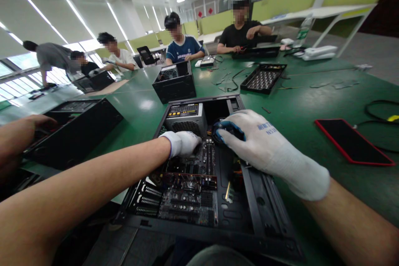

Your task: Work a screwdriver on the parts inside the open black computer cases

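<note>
An open black computer case point(262, 212) lies on the green table, with a motherboard point(187, 203) inside and a grey power supply point(187, 118) at its far left. My left hand point(186, 143), in a white glove, reaches down to the upper part of the motherboard, just below the power supply; its fingertips are hidden. Gloved in white with blue fingertips, my right hand point(249, 137) curls round a black bundle of cables point(220, 133) over the case, right of the power supply. A gold-edged stick point(230, 193) rests in the case's lower right part.
A red-edged black tablet point(353, 141) and a cable lie on the table point(299, 133) at right. Another case point(77, 133) with a person's bare hand point(40, 129) stands at left. Beyond are a third case point(174, 85), a black tray point(263, 78) and several people.
</note>
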Demonstrator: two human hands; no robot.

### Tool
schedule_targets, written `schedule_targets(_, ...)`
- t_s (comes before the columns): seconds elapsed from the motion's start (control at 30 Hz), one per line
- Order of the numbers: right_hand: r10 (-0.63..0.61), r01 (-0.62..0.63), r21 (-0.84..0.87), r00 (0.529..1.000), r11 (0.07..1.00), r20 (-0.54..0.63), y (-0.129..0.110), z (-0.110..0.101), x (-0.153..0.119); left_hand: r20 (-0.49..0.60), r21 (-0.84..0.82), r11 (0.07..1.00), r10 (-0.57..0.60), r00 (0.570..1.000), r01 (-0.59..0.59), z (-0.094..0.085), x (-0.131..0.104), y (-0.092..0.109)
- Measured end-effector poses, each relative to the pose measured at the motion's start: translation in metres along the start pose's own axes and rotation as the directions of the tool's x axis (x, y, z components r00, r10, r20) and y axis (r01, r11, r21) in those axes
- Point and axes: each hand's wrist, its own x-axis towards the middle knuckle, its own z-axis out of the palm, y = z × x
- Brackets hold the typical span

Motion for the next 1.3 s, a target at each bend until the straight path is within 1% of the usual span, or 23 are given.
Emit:
schedule_targets(0.2,0.001,-0.001,-0.001,1.0,1.0,0.009,0.0,0.0,0.0,0.037,-0.017,0.999,0.035,0.999,-0.034,0.002,-0.001,-0.004)
schedule_targets(0.37,-0.002,0.002,0.0,1.0,1.0,0.0,0.002,0.001,0.0,-0.026,-0.003,1.0,-0.003,1.0,0.003,0.001,0.001,-0.003)
schedule_targets(0.47,-0.001,0.001,-0.002,1.0,1.0,0.004,0.002,0.001,0.0,-0.042,0.012,1.0,-0.022,0.999,0.022,0.0,-0.001,-0.001)
schedule_targets(0.63,0.001,-0.001,-0.001,1.0,1.0,-0.007,0.001,0.001,0.001,-0.031,0.022,0.999,-0.036,0.999,0.037,0.001,-0.001,0.001)
schedule_targets(0.87,-0.019,0.019,-0.01,1.0,1.0,-0.008,0.003,0.002,0.0,-0.001,0.023,0.999,-0.037,0.999,0.037,0.006,0.007,-0.005)
schedule_targets(1.3,-0.009,0.009,-0.028,1.0,1.0,0.007,0.002,0.002,0.0,0.003,0.033,0.999,-0.028,1.0,0.028,0.007,0.009,-0.007)
